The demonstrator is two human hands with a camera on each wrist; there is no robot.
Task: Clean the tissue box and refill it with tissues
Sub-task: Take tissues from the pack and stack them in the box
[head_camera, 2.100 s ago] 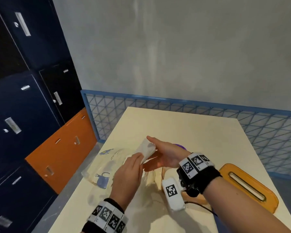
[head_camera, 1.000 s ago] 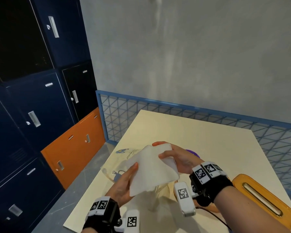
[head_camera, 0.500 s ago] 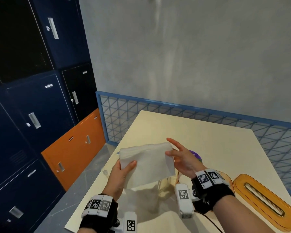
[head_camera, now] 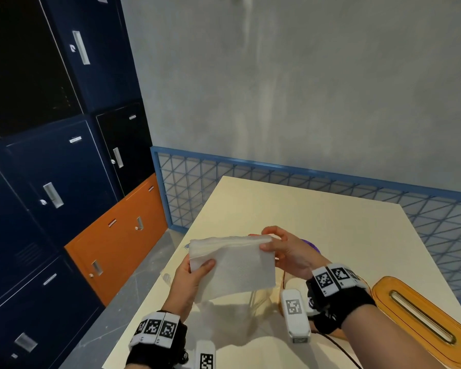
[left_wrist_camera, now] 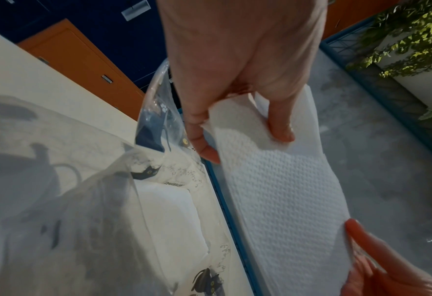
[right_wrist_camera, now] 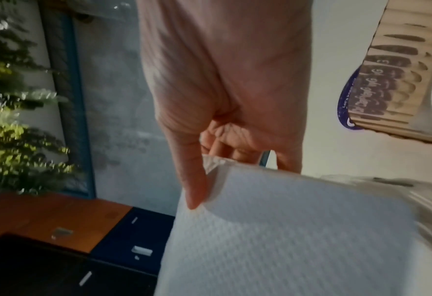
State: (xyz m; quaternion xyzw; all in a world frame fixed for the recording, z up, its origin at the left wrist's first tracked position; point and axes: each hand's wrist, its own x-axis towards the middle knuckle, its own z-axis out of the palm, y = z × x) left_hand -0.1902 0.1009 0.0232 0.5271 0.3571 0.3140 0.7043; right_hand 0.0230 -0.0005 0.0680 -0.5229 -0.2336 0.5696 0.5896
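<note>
1. The tissue [head_camera: 234,265] is white with a fine embossed dot pattern.
2. The lid [head_camera: 421,319] near the worktop's right edge is orange.
3. The worktop [head_camera: 290,209] is cream.
4. The wrapper [left_wrist_camera: 159,112] is clear, printed with dark cats.
5. The lockers [head_camera: 51,182] are navy and orange.

Your head camera looks forward and down over the table [head_camera: 277,209]. Both wrist cameras sit close, looking along the fingers. All three views share the tissue stack [head_camera: 232,265] [left_wrist_camera: 280,200] [right_wrist_camera: 298,230].
</note>
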